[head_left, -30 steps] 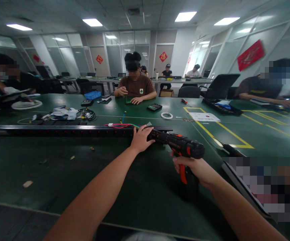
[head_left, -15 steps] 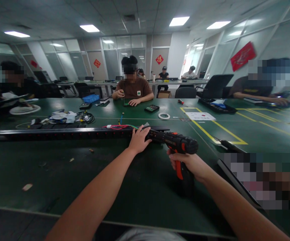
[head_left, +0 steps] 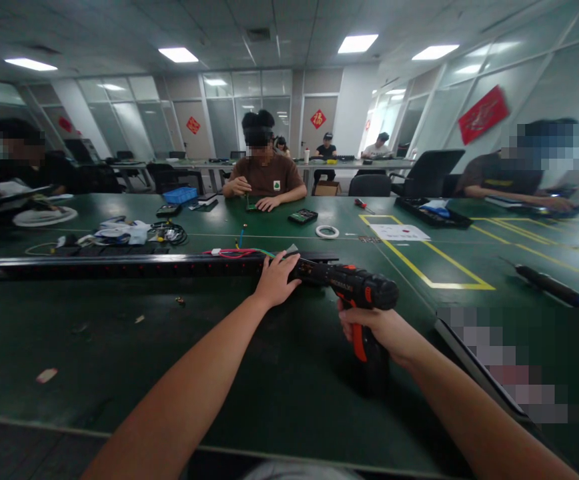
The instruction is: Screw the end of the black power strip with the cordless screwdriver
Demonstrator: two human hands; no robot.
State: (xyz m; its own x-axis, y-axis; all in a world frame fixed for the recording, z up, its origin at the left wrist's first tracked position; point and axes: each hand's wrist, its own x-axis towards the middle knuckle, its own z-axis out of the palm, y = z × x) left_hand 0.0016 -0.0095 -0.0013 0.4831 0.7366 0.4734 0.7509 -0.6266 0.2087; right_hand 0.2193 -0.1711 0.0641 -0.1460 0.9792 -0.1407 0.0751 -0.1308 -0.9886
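A long black rail point(head_left: 169, 265) with a row of small red marks lies across the table, running out at the left edge. My left hand point(head_left: 275, 275) holds its right end, fingers over the top and thumb on the near side. Red and green wires point(head_left: 237, 253) trail along the top just left of that hand. In my right hand point(head_left: 375, 323) is a black and orange cordless drill point(head_left: 369, 287), gripped by its handle. Its nose points left at the rail's end; the exact contact of the tip is too dark to make out.
Across the green table point(head_left: 169, 387) a person point(head_left: 265, 170) works on a small board. A white ring of tape point(head_left: 327, 232), a paper sheet point(head_left: 400, 232) and a black tray point(head_left: 432, 210) lie beyond. At right, another person's hand holds a dark pen-like tool point(head_left: 552, 283).
My left hand stays on the rail, and the drill has barely shifted. At right, the other person's hand and dark tool have moved away to the right.
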